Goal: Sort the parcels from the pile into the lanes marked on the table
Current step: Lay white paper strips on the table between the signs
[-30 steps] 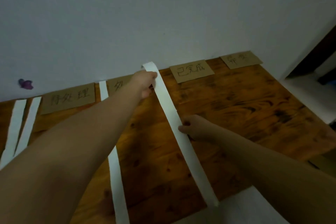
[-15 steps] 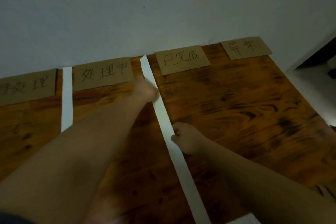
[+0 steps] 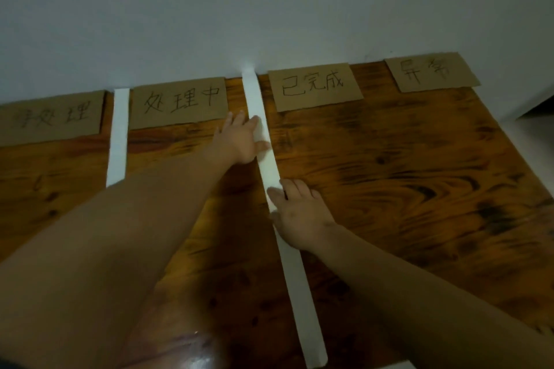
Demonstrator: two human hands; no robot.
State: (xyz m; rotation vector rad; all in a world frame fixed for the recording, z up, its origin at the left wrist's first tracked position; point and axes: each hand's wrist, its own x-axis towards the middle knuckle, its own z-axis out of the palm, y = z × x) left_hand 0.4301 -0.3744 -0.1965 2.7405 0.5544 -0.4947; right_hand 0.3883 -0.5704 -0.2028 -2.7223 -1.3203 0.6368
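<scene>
A long white paper strip (image 3: 271, 171) runs from the wall to the table's near edge, dividing two lanes on the wooden table (image 3: 404, 189). My left hand (image 3: 241, 141) lies flat with straight fingers on the strip's upper part. Lower down, my right hand (image 3: 296, 216) presses the strip with spread fingers. Behind the lanes lie cardboard labels with handwritten characters: one (image 3: 180, 102) left of the strip, one (image 3: 313, 87) right of it. No parcels are in view.
A second white strip (image 3: 118, 135) lies further left, partly hidden by my left forearm. Two more cardboard labels sit at the far left (image 3: 51, 118) and far right (image 3: 430, 72). A pale wall (image 3: 269, 9) borders the table's back edge. The table ends at the right.
Both hands went from gripping the strip to lying flat on it. The strip's raised top end now lies down against the wall. The camera has moved closer.
</scene>
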